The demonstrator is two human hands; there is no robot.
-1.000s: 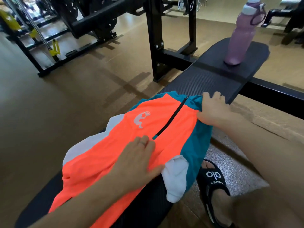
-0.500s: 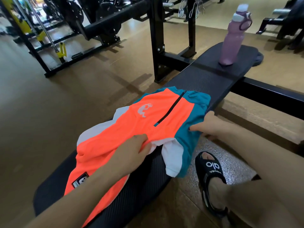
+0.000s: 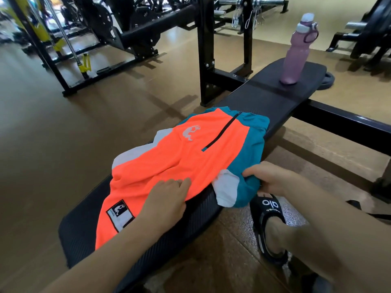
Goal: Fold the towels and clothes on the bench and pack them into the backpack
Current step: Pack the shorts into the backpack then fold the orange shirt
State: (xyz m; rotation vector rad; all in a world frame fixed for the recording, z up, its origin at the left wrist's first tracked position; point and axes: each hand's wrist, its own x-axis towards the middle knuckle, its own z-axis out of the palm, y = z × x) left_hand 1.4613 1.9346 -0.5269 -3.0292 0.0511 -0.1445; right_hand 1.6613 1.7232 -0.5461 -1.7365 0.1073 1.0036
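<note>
Orange fabric with teal sides and white sleeve ends, a sports jersey (image 3: 190, 157), lies spread along the black padded bench (image 3: 264, 100), and its near side hangs over the bench edge toward the floor. The left hand (image 3: 167, 199) rests on the orange panel near the bench edge, with the fingers bent on the cloth; I cannot tell if they pinch it or only press it down. The right hand (image 3: 273, 178) grips the teal sleeve (image 3: 246, 187) where it hangs beside the bench, with the fingers curled around the fabric. The backpack is not in view, so where the jersey must go later cannot be said from here. I think the main risk is that the fabric looks thin and smooth and the bench surface gives little hold, so a pull on the sleeve may drag the whole jersey off the edge if the left hand does not hold it firmly. The white sleeve end (image 3: 225, 190) could also bunch under the fold and make an uneven packet. A purple water bottle (image 3: 296, 51) stands upright at the far end of the bench, well apart from the jersey; a strong tug that shakes the bench might tip it. A foot in a black sandal (image 3: 269, 210) is just below the hanging sleeve, so cloth that slips could land on it.
</note>
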